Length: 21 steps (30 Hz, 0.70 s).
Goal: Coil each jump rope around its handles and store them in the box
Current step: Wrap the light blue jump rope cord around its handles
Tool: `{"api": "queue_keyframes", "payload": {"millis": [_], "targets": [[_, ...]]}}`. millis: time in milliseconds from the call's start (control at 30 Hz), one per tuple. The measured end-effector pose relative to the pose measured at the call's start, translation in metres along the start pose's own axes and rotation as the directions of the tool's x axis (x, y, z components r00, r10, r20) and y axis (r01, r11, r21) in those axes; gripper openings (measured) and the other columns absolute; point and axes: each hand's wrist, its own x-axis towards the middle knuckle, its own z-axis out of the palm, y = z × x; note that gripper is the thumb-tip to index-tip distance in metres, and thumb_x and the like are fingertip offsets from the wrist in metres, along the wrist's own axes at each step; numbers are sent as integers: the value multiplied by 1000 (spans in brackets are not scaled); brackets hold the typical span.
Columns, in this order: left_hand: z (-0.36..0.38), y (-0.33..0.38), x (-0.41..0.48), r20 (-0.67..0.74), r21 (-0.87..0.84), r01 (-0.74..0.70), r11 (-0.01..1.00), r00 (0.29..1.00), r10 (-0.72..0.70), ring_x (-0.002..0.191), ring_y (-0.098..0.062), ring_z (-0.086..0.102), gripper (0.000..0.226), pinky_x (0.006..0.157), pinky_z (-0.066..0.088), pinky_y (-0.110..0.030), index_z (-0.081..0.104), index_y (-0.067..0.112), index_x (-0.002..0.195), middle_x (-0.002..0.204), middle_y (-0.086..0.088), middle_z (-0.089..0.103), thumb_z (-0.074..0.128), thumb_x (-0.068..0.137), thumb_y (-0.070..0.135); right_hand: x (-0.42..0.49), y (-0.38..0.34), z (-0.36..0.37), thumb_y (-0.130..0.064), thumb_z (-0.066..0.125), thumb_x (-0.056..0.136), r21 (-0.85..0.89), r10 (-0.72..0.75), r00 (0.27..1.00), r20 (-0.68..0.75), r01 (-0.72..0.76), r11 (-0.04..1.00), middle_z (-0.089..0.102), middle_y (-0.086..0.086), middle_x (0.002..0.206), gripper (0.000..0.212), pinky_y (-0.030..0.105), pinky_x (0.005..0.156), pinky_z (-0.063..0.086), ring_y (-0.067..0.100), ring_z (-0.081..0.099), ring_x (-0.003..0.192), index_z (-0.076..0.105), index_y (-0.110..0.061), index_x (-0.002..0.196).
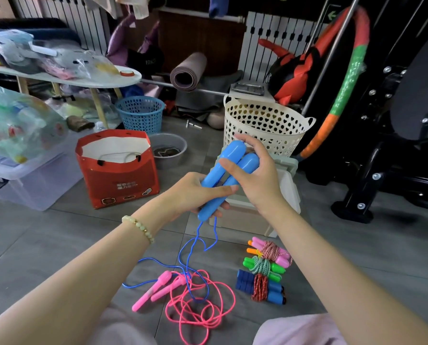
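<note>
My left hand (190, 192) grips the lower part of two blue jump rope handles (230, 168) held side by side and pointing up. My right hand (255, 173) holds their upper part, thumb across the front. The blue rope (190, 247) hangs loose from the handles to the floor. A pink jump rope (198, 305) lies uncoiled on the floor below, its pink handles (155, 290) at the left. Three coiled ropes sit at the right: pink-handled (272, 250), green-handled (262, 266), blue-handled (260, 286). The pale storage box (290, 180) stands behind my hands, mostly hidden.
A red paper bag (118, 168) stands open at the left, a clear lidded bin (31, 180) beside it. A cream heart-pattern basket (265, 125), a blue basket (140, 113) and a grey bowl (168, 148) stand further back. Black exercise equipment (382, 145) fills the right.
</note>
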Motion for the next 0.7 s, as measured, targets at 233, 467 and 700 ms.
{"api": "queue_keyframes", "payload": {"millis": [233,467,700], "targets": [[3,1,-2,91,-70,-22,997,995,29,55,-18,58,27,54,52,-26,64,9,91,73,-8,60,60,90,36,1,-4,-1,-14,76,75,36,3,1000,24,-4,999,60,4,104,38,29,72,54,18,62,84,59,-20,109],[8,3,1,133,-139,-19,990,990,37,56,-11,55,17,58,51,-21,64,15,91,75,0,67,58,92,31,3,-5,-13,-15,76,75,27,-16,1000,22,16,1000,59,10,111,36,26,78,53,10,57,86,61,-22,107],[18,7,5,53,-24,-166,986,985,167,49,-9,52,18,51,47,-19,58,12,89,70,0,65,54,96,28,5,-5,-22,-13,74,78,94,33,999,-1,-33,995,61,4,106,42,18,68,50,9,61,78,57,-22,116]]}}
